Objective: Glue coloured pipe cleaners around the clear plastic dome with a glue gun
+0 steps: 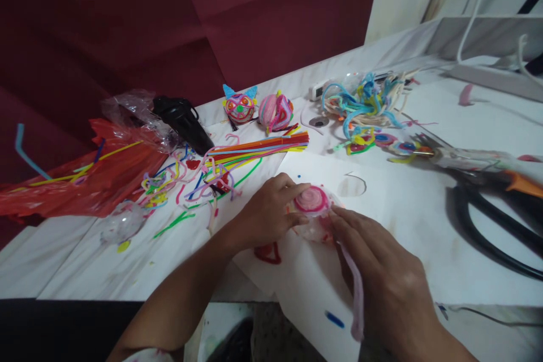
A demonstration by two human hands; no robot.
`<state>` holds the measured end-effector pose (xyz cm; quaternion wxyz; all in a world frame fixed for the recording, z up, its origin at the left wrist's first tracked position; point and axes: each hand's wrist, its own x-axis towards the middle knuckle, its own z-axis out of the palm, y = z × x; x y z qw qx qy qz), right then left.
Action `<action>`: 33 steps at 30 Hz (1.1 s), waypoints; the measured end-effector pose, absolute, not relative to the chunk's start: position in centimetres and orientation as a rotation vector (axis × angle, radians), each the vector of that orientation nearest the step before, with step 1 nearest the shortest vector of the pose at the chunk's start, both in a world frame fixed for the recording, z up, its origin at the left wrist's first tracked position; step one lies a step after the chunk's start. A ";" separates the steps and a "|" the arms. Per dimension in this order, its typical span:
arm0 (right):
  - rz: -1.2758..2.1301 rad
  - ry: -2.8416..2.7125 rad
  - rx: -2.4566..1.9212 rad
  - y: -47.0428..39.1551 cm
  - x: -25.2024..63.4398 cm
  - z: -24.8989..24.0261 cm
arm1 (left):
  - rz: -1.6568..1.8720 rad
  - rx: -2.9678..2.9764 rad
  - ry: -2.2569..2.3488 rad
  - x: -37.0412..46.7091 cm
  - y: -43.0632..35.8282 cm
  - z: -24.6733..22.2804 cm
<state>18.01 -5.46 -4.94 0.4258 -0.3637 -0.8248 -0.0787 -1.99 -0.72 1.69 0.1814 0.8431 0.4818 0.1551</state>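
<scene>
A clear round ball (314,230) with a pink and magenta pipe-cleaner spiral (312,200) on its top stands over white paper (314,294). My left hand (278,206) grips it from the left, thumb and index finger at the spiral's edge. Against its right side are the fingers of my right hand (373,260), closed round a light purple pipe cleaner (355,288) whose free end hangs down. The fingertips of that hand are partly hidden. A red curled piece (268,253) lies on the paper just below my left hand.
Large black-handled scissors (470,226) lie at the right. Behind are two decorated balls (240,106), a pipe-cleaner bundle (263,147) and a tangled blue and cream pile (365,102). A black glue gun (182,121) and red plastic bag (102,169) are at the left.
</scene>
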 end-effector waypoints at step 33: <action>-0.075 -2.009 -0.885 -4.7 19.1 -4.9 | 0.531 2.686 1.026 -0.8 0.0 1.7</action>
